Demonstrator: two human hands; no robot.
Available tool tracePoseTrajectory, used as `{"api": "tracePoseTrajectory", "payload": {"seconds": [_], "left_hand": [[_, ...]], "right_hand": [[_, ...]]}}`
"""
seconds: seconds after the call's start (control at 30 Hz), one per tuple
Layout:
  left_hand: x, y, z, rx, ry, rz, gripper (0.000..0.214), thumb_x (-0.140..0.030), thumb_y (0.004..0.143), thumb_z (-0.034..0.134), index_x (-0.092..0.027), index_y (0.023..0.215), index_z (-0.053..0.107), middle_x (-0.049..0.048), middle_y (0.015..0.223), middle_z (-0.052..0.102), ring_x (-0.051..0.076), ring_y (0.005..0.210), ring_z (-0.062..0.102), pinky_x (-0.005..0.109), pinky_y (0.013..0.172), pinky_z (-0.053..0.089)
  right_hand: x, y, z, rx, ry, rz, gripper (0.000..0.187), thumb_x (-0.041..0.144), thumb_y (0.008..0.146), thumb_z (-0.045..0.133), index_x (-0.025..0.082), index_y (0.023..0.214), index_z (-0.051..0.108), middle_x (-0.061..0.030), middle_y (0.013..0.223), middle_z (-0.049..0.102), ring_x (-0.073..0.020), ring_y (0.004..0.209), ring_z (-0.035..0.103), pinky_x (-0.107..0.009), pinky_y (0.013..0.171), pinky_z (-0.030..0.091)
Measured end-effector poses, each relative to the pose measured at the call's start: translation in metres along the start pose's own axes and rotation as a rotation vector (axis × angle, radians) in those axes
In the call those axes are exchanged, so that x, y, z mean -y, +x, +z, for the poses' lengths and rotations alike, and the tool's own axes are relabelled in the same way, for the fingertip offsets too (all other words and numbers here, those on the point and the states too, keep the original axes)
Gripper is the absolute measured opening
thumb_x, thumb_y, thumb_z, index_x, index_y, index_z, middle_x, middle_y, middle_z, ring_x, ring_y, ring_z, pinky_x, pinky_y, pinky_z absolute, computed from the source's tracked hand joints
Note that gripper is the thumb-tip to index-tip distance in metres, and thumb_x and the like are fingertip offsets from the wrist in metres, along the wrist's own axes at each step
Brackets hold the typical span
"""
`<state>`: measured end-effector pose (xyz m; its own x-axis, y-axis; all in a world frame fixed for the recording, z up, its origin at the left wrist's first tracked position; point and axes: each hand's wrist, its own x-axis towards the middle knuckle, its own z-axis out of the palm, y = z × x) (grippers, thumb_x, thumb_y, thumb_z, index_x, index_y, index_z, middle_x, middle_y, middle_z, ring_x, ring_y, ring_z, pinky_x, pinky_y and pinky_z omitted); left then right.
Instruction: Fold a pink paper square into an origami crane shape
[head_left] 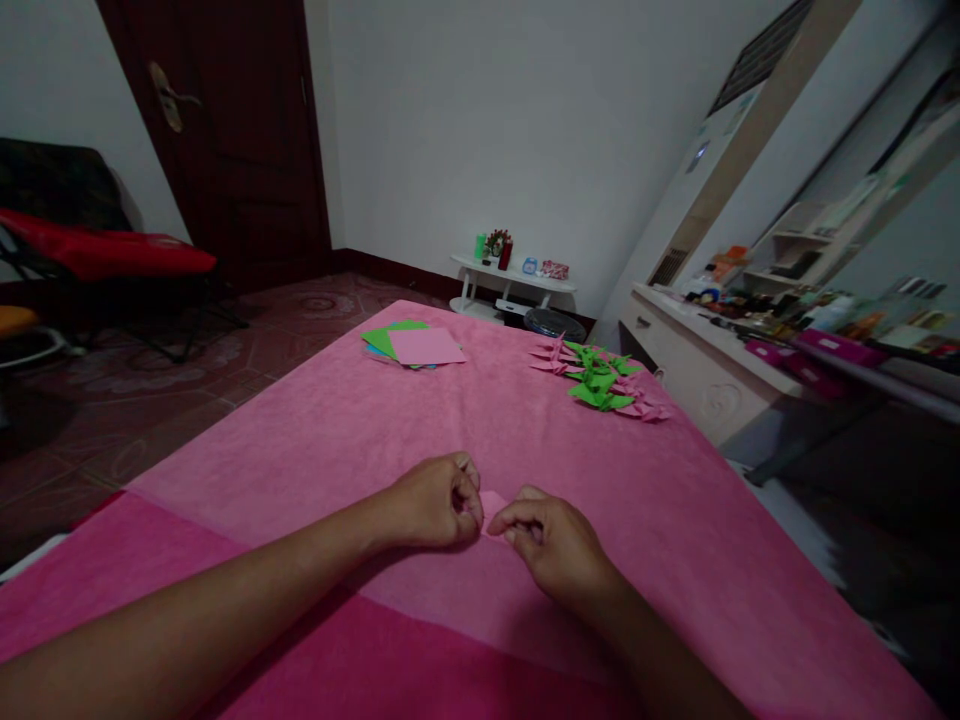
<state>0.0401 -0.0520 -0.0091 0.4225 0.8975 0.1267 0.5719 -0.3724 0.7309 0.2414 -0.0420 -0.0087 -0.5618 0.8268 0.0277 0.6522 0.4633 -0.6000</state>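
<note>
A small folded piece of pink origami paper (491, 507) lies low over the pink cloth, between my two hands and partly covered by them. On its left edge, my left hand (442, 500) is closed with the fingers curled in. My right hand (551, 540) pinches the paper's right side between thumb and forefinger. How the paper is folded under the fingers is hidden.
A pink cloth (337, 440) covers the table. Pink and green paper sheets (427, 346) are stacked at the far left. Several folded paper cranes (600, 378) cluster at the far right. A cluttered dresser (697, 350) stands beyond the right edge.
</note>
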Motion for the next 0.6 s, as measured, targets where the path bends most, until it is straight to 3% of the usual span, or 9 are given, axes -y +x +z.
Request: {"api": "tracePoseTrajectory", "payload": {"seconds": [0.17, 0.33, 0.6], "left_hand": [[0.006, 0.001, 0.002, -0.001, -0.022, -0.016, 0.009, -0.011, 0.065, 0.061, -0.014, 0.067, 0.069, 0.0027, 0.082, 0.055, 0.009, 0.067, 0.049, 0.019, 0.059, 0.038], [0.008, 0.000, -0.005, 0.039, -0.037, -0.015, 0.017, -0.003, 0.059, 0.059, -0.014, 0.071, 0.066, 0.0026, 0.084, 0.054, 0.011, 0.073, 0.051, 0.019, 0.066, 0.041], [0.006, -0.002, -0.019, 0.131, -0.103, 0.009, 0.033, 0.001, 0.056, 0.052, -0.016, 0.081, 0.066, 0.0021, 0.088, 0.056, 0.012, 0.076, 0.052, 0.020, 0.068, 0.041]], "right_hand": [[0.006, -0.001, -0.004, 0.000, -0.033, 0.011, 0.025, 0.011, 0.074, 0.051, 0.025, 0.082, 0.070, 0.0020, 0.077, 0.058, -0.0098, 0.060, 0.048, -0.021, 0.055, 0.030], [0.001, 0.000, -0.005, -0.002, -0.034, 0.077, 0.013, 0.010, 0.068, 0.056, 0.021, 0.076, 0.059, 0.0047, 0.065, 0.054, -0.0100, 0.058, 0.046, -0.021, 0.055, 0.028], [-0.002, 0.005, -0.011, -0.082, -0.029, 0.113, 0.038, 0.009, 0.060, 0.064, 0.021, 0.095, 0.056, 0.0026, 0.083, 0.060, -0.0111, 0.067, 0.049, -0.021, 0.059, 0.031]]}}
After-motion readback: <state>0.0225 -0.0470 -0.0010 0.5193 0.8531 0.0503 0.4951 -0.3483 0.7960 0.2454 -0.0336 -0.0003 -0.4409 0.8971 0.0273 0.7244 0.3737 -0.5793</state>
